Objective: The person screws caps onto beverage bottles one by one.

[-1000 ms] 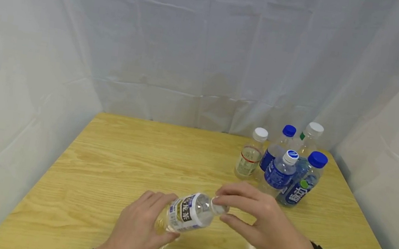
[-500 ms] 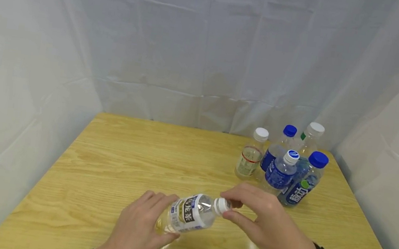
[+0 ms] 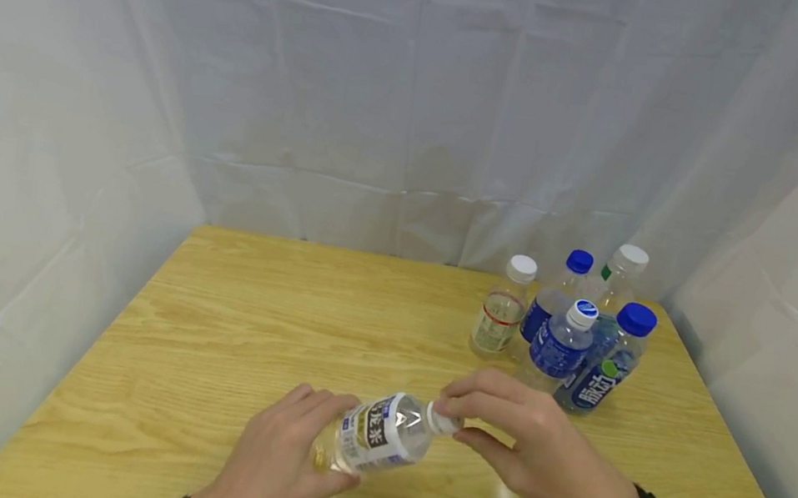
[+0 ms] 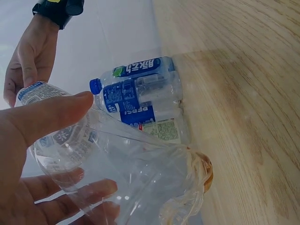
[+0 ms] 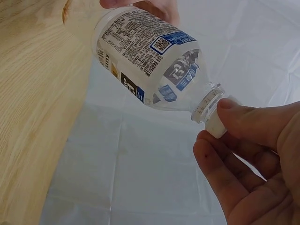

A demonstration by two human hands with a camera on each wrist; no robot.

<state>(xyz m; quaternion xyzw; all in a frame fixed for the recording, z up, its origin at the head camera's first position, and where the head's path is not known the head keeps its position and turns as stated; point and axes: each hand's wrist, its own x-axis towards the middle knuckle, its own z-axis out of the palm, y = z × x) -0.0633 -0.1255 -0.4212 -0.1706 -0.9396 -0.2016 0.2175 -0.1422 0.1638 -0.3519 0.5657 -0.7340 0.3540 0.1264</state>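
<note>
A clear plastic bottle (image 3: 374,435) with a white, black-lettered label is tilted over the table, its neck pointing right. My left hand (image 3: 285,449) grips it round the lower body; in the left wrist view the thumb and fingers (image 4: 89,192) lie on either side of it. At the neck sits a white cap (image 5: 215,124). My right hand (image 3: 518,433) pinches this cap between thumb and fingers, as the right wrist view shows. The head view hides part of the cap behind the fingertips. A little yellowish tint shows at the bottle's base (image 4: 206,171).
Several capped bottles stand grouped at the right rear of the wooden table (image 3: 248,305): a white-capped one (image 3: 499,317), a blue-labelled one (image 3: 558,350) and a blue-capped one (image 3: 602,377) among them. White sheeting (image 3: 404,98) encloses the back and sides.
The bottle and my right hand have shifted slightly right. The right fingers curled further about the cap half a second ago, and now reach over it again. The standing bottles look unchanged.
</note>
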